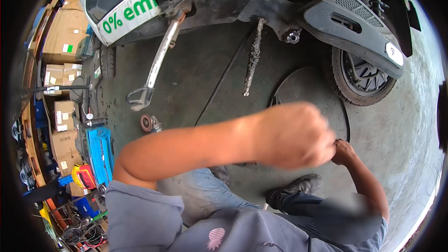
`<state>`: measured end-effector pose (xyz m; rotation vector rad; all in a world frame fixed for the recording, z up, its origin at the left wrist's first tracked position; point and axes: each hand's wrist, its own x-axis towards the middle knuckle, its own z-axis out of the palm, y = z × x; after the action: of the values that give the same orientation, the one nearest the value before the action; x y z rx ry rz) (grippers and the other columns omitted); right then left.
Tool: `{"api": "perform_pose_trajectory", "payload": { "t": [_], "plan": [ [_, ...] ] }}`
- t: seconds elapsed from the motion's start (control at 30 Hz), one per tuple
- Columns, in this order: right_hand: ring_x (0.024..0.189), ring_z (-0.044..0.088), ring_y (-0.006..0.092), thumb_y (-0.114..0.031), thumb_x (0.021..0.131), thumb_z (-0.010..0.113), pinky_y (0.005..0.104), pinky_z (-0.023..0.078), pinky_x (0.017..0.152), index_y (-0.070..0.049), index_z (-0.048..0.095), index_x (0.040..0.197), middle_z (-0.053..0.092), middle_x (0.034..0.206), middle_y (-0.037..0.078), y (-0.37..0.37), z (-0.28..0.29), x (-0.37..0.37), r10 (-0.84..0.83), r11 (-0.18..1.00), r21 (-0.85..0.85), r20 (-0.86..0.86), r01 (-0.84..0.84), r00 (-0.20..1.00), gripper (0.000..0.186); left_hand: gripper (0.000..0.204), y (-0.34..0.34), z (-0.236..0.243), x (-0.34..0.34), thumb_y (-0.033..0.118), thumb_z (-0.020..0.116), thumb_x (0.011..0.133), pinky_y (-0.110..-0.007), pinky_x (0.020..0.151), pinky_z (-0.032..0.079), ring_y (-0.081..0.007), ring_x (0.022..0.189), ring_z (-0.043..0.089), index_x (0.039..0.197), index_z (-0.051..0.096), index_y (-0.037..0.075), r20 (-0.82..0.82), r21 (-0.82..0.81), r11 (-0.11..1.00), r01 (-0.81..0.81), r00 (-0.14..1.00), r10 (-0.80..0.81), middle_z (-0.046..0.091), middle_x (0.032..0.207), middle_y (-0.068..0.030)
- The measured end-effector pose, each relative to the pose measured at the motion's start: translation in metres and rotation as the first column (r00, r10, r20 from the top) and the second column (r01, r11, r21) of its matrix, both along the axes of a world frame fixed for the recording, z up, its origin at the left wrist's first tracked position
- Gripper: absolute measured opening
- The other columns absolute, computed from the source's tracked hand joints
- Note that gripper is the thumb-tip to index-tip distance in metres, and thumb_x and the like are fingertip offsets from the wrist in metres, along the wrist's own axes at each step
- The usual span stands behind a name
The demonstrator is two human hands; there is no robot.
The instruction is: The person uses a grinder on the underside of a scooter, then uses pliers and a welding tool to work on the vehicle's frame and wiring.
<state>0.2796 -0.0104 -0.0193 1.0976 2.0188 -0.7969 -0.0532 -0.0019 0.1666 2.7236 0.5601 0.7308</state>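
My left hand (298, 135) is raised in front of me, its forearm crossing from the left. It is smeared by motion but looks curled into a fist, and what it holds, if anything, is hidden. Just beyond its knuckles, my right hand (344, 152) has its fingers closed; their contents do not show. A thin black cable (347, 116) curves over the floor and reaches that right hand, but whether it is gripped I cannot tell. Above both hands is the underside of a scooter (214, 7), with a worn white stand leg (163, 56) and a dirt-caked rod (254, 58) hanging down.
An angle grinder (148, 122) lies on the floor beyond my left forearm. At the upper right are the scooter's wheel (364, 74) and a grey side panel (350, 23). Shelving along the left holds cardboard boxes (64, 30), a blue case (99, 151) and tangled cables (77, 233).
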Motion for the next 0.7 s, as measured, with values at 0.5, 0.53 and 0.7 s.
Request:
{"api": "perform_pose_trajectory", "payload": {
  "t": [0.5,0.53,0.7],
  "plan": [
    [0.09,0.066,0.0257,-0.032,0.093,0.058,0.0394,0.052,0.081,-0.002,0.055,0.124,0.065,0.102,0.012,0.002,-0.056,-0.29,-0.77,0.101,-0.808,-0.433,0.581,-0.468,0.043,0.025,-0.309,-0.095,-0.258,0.012,0.07,0.086,-0.035,0.082,0.053,-0.021,0.086,0.07,0.107,0.067,-0.002,-0.178,-0.841,-0.088,-0.534,0.119,0.977,0.072,0.09,-0.0121],
    [0.089,0.065,0.0258,-0.025,0.094,0.052,0.0397,0.051,0.081,-0.005,0.056,0.124,0.064,0.105,0.009,0.0,-0.053,-0.299,-0.761,0.008,-0.818,-0.379,0.576,-0.527,0.036,0.028,-0.319,-0.118,-0.261,0.013,0.07,0.087,-0.035,0.085,0.052,-0.0219,0.091,0.069,0.11,0.066,-0.002,-0.228,-0.83,-0.12,-0.545,0.135,0.964,0.072,0.096,-0.0133],
    [0.114,0.058,0.0257,-0.028,0.099,0.054,0.0439,0.046,0.094,-0.007,0.049,0.138,0.06,0.131,0.008,0.018,-0.056,-0.293,-0.852,0.298,-0.887,-0.413,0.352,-0.322,0.045,0.039,-0.322,-0.175,-0.243,0.02,0.071,0.085,-0.042,0.098,0.046,-0.0341,0.113,0.061,0.12,0.063,0.003,-0.248,-0.738,-0.067,-0.671,0.177,0.952,0.065,0.119,-0.0167]
  ]
}}
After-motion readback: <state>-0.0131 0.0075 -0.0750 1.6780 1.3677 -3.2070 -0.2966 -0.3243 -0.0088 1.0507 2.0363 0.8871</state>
